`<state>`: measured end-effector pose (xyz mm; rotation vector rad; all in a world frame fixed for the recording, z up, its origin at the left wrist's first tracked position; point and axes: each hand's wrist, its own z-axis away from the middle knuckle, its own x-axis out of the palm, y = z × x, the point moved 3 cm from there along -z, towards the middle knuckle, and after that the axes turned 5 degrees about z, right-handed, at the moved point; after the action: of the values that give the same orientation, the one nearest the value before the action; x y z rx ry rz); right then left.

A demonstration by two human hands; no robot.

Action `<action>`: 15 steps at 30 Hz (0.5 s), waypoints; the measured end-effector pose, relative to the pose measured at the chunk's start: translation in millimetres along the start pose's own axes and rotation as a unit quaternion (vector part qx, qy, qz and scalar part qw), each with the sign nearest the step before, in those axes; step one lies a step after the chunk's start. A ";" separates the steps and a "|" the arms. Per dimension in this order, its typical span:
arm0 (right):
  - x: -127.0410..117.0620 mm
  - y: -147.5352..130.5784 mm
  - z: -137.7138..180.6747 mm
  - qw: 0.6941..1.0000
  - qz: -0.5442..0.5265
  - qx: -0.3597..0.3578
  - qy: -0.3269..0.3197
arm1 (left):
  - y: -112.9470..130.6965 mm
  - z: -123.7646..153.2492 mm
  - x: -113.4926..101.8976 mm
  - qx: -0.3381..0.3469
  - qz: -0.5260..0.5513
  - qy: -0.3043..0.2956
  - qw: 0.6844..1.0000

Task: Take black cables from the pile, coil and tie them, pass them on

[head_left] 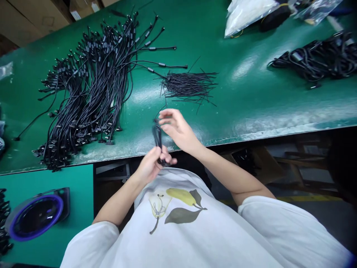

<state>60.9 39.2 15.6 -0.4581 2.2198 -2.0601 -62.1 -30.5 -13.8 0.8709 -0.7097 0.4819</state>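
Nearest, at 6 o'clock, a white shirt (195, 238) printed with pears fills the bottom of the view. Just above it, the left grip (152, 165) is pressed together around the lower end of a folded cable (157, 137). The cable is black, doubled into a short narrow bundle, and stands nearly upright over the counter (251, 100) edge. The right grip (176, 128) sits at 1 o'clock of the left one, its fingertips pinching the bundle's top end where a thin strand sticks up.

A blue-ringed round device (37, 216) lies at 8 o'clock. Farther out at 12 o'clock, loose black ties (189, 86) lie fanned on the green surface. A large heap of cables (89, 93) spreads at 10 o'clock, and a tangled cable pile (318, 61) and a plastic bag (248, 13) lie at 2 o'clock.
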 end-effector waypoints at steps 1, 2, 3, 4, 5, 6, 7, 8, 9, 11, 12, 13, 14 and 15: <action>-2.6 -1.6 6.2 0.994 0.092 -0.055 0.003 | 8.2 -3.4 -2.8 0.055 0.010 0.028 0.998; -2.3 -1.2 13.1 0.980 0.174 -0.098 -0.012 | 16.1 -6.4 -5.3 0.100 0.021 0.051 0.993; 0.2 1.4 19.7 0.962 0.240 -0.125 -0.041 | 22.8 -9.0 -7.0 0.127 0.030 0.065 0.989; 3.9 5.6 25.6 0.946 0.285 -0.140 -0.073 | 27.9 -11.1 -7.8 0.137 0.034 0.071 0.987; 7.9 10.4 30.1 0.934 0.310 -0.147 -0.098 | 31.3 -12.5 -7.6 0.134 0.036 0.072 0.988; 11.3 15.0 32.9 0.931 0.316 -0.149 -0.109 | 33.5 -13.1 -6.6 0.128 0.038 0.071 0.989; 13.8 19.0 34.0 0.934 0.308 -0.144 -0.108 | 34.6 -12.9 -5.1 0.121 0.039 0.071 0.989; 15.5 22.3 33.8 0.942 0.290 -0.135 -0.100 | 34.9 -12.2 -3.4 0.116 0.042 0.070 0.990; 16.7 24.6 32.9 0.951 0.267 -0.127 -0.093 | 34.7 -11.1 -1.7 0.116 0.047 0.070 0.990; 18.4 26.1 31.0 0.959 0.240 -0.127 -0.084 | 33.6 -9.1 0.7 0.126 0.062 0.067 0.988; 18.9 25.0 30.8 0.957 0.243 -0.139 -0.080 | 32.7 -8.5 1.1 0.133 0.072 0.066 0.986; 19.4 22.8 31.6 0.949 0.260 -0.158 -0.079 | 31.7 -8.1 0.8 0.139 0.081 0.065 0.985; 19.9 19.5 33.2 0.935 0.290 -0.185 -0.082 | 30.7 -7.9 0.1 0.145 0.086 0.066 0.983; 20.4 15.6 35.4 0.914 0.333 -0.211 -0.089 | 29.9 -7.8 -0.6 0.151 0.085 0.067 0.983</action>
<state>48.1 0.5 -0.2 0.0974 2.2652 -1.1594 -78.9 -7.3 -2.1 1.0552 -0.5978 0.8083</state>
